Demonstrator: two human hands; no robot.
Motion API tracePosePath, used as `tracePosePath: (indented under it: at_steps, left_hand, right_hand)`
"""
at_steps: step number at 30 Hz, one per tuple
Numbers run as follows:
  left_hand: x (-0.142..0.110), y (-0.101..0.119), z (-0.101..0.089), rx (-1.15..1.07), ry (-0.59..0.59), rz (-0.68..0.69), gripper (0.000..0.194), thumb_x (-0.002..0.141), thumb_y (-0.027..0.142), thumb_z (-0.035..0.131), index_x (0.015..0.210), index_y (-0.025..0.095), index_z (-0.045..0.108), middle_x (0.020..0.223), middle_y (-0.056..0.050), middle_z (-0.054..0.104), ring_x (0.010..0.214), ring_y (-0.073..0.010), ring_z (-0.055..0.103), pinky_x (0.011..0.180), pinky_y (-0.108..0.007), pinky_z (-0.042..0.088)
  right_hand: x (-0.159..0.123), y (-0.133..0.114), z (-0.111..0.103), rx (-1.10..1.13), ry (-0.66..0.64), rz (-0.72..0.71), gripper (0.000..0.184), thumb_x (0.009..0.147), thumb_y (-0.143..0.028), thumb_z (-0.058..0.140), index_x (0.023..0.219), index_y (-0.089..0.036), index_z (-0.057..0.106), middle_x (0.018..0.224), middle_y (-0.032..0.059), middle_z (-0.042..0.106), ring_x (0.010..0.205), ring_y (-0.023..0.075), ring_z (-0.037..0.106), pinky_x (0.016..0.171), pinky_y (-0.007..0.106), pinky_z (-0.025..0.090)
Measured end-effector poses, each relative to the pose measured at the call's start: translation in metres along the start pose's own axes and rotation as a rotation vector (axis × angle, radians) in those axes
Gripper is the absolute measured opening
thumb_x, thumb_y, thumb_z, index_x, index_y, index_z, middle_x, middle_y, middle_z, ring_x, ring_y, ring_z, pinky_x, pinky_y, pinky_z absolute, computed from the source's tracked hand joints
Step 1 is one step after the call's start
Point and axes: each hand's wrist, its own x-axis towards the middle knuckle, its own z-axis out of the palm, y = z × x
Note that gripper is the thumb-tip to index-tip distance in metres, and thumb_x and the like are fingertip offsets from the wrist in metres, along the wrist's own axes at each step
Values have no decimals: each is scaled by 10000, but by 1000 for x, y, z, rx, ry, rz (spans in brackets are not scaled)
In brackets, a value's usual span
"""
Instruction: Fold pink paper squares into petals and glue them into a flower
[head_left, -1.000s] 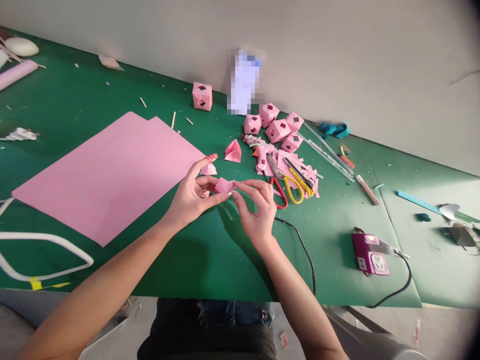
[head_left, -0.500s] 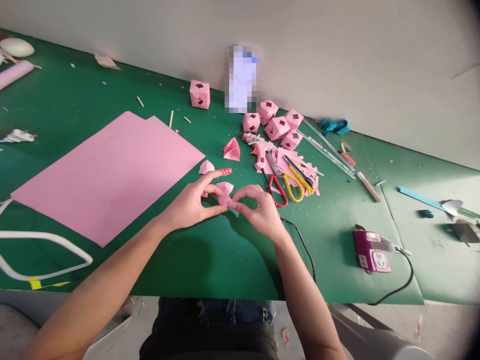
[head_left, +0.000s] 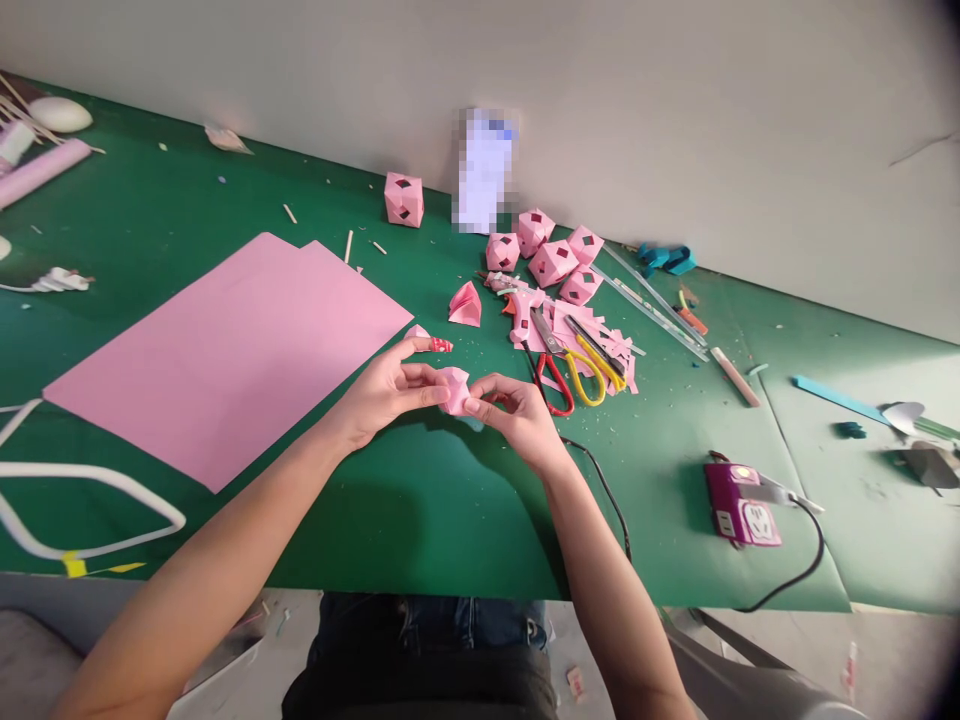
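Between my two hands is a small folded pink paper piece (head_left: 454, 391), raised a little over the green table (head_left: 360, 530). My left hand (head_left: 382, 395) pinches its left side with thumb and fingers; the index finger, with a red-and-white wrap on its tip, sticks out above. On the other side, my right hand (head_left: 517, 415) grips the paper's lower right edge between thumb and fingers. Partly hidden behind my left index finger lies another folded pink piece (head_left: 418, 331). A cupped pink paper piece (head_left: 466, 304) rests just beyond my hands.
Large pink sheets (head_left: 225, 360) lie at left. Several faceted pink paper balls (head_left: 555, 262) sit at the back, near a blurred phone-like panel (head_left: 484, 170). Right of my hands are a pink glue gun (head_left: 523, 315), scissors (head_left: 581, 372) and paper strips. A purple power socket (head_left: 742, 500) stands farther right.
The folded paper has turned in my fingers and looks more compact now. My left thumb has shifted up onto its side. The whole view has moved slightly.
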Motion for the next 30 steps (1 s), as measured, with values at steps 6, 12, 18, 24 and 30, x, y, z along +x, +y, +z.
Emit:
tracePosePath:
  at_steps: [6, 12, 18, 24, 30]
  left_hand:
    - [-2, 3, 0, -29, -107, -105, 707, 713, 354, 996, 1274, 189, 598, 787, 6, 779, 811, -206, 788, 888, -365, 598]
    - [-4, 5, -1, -42, -105, -68, 650, 719, 315, 988, 1224, 198, 596, 790, 6, 780, 766, -205, 785, 842, -375, 609]
    - [-6, 8, -2, -98, -94, -42, 630, 738, 272, 960, 1247, 209, 594, 771, 28, 752, 733, -192, 756, 820, -365, 593]
    - [-6, 7, 1, -145, -86, -70, 686, 722, 258, 974, 1300, 205, 609, 775, 44, 741, 768, -161, 726, 841, -327, 569]
    - [-1, 4, 4, -133, 32, -57, 792, 666, 329, 1024, 1330, 210, 608, 805, 32, 757, 771, -174, 740, 838, -336, 558]
  right_hand:
    - [0, -1, -2, -79, -129, -83, 437, 815, -676, 849, 790, -242, 801, 886, 48, 799, 956, 252, 681, 934, 419, 508]
    - [-1, 1, 1, -16, -97, -58, 425, 785, -664, 879, 785, -246, 803, 898, 46, 792, 957, 255, 700, 923, 418, 521]
    - [-2, -3, -3, 5, -108, -43, 388, 804, -630, 881, 786, -249, 809, 887, 40, 781, 919, 232, 688, 902, 403, 530]
    - [-4, -3, 0, -10, -54, -86, 463, 853, -695, 807, 779, -240, 762, 903, 45, 757, 945, 236, 656, 915, 399, 516]
    - [-1, 6, 10, 57, 65, -20, 586, 830, -808, 749, 796, -226, 692, 811, 27, 668, 785, 189, 560, 735, 319, 470]
